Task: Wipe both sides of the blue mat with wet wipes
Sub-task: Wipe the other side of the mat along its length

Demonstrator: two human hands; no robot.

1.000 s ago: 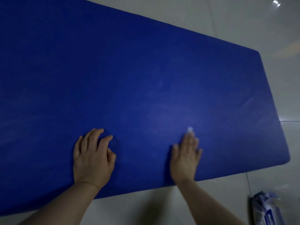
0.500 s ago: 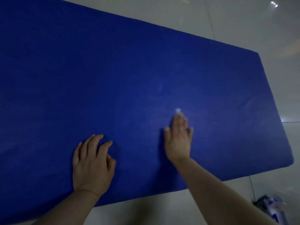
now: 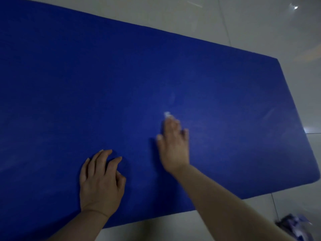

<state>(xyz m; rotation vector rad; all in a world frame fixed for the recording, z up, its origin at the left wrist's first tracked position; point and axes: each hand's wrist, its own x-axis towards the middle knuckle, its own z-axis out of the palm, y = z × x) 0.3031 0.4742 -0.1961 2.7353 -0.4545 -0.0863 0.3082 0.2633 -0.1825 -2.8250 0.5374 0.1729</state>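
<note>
Your left hand (image 3: 100, 181): flat on blue mat (image 3: 69, 93), fingers relaxed | your right hand (image 3: 173, 146): straight fingers pressing wet wipe (image 3: 167, 114) | mat's near edge at your wrists, open mat beyond.

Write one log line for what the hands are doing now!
left hand: rests on blue mat | right hand: presses wet wipe flat on mat

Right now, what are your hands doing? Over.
Left hand flat on blue mat. Right hand presses wet wipe on it. Nothing in the way.
</note>
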